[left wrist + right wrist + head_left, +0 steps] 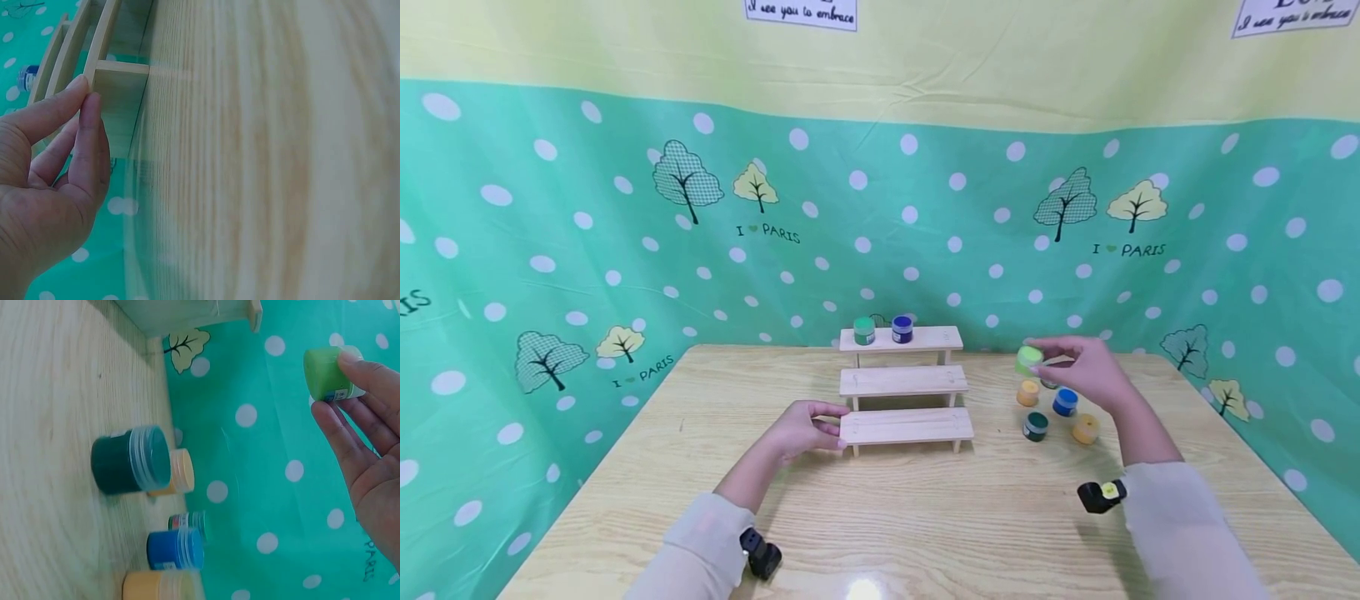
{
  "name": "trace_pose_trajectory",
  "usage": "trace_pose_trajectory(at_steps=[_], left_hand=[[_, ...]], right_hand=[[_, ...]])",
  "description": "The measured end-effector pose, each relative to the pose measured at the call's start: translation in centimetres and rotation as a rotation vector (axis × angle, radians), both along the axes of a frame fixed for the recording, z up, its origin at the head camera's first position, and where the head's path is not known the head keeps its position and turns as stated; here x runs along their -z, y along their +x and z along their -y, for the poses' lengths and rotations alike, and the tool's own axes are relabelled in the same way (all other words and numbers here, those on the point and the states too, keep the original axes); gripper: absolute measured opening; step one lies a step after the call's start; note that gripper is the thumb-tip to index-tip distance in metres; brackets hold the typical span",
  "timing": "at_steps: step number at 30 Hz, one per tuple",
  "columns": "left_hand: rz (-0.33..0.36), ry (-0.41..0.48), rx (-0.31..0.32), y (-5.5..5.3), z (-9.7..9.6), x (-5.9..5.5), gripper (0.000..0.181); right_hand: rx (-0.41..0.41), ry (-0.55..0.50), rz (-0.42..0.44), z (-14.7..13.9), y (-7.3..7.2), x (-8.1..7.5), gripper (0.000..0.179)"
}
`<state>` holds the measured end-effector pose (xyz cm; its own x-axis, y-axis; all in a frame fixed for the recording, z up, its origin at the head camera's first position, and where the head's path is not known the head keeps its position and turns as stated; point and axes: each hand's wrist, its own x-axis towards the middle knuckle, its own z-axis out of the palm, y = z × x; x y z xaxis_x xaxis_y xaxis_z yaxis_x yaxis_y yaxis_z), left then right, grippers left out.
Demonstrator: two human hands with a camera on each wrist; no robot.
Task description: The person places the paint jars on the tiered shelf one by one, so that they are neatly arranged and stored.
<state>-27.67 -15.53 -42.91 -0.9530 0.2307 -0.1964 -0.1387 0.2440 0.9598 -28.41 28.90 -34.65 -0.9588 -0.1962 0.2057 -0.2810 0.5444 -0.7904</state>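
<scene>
right hand [1088, 372] pinches the lime jar [1027, 361], likely light, slick, best held round its sides; left hand [803, 428] pinches the rack [906, 426].

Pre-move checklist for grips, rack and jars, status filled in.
1. Light-green jar held by right-hand grip: ok.
2. Held jar lifted off the table: ok.
3. Its lid tight: cannot tell.
4. Rack held by left-hand grip: ok, at the left end of the bottom step.
5. Green jar and dark-blue jar upright on top step: ok.
6. Held jar above the rack: not ok, right of it.
</scene>
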Motion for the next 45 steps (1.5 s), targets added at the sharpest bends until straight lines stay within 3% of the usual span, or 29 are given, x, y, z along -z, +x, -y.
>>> trace_pose_trajectory(at_steps=[6,13,27,36,45], left_hand=[[-0.009,-0.004,0.002,0.1,-0.1,-0.1,0.059],[-0.011,-0.003,0.017,-0.1,0.0,0.1,0.058],[-0.014,-0.008,0.02,-0.4,0.2,0.4,0.058],[-0.031,0.002,0.041,-0.3,0.2,0.2,0.06],[-0.014,-0.018,0.018,-0.4,0.2,0.3,0.058]], right_hand=[[0.014,0.021,0.036,1.2,-0.4,-0.8,0.052],[0.009,0.058,0.016,2.4,-1.3,-1.2,0.051],[-0.01,0.033,0.018,4.9,-3.2,-2.2,0.051],[-0.022,0.031,-0.004,6.3,-4.5,-2.5,0.048],[-0.022,0.033,-0.006,7.6,-5.6,-2.4,0.043]])
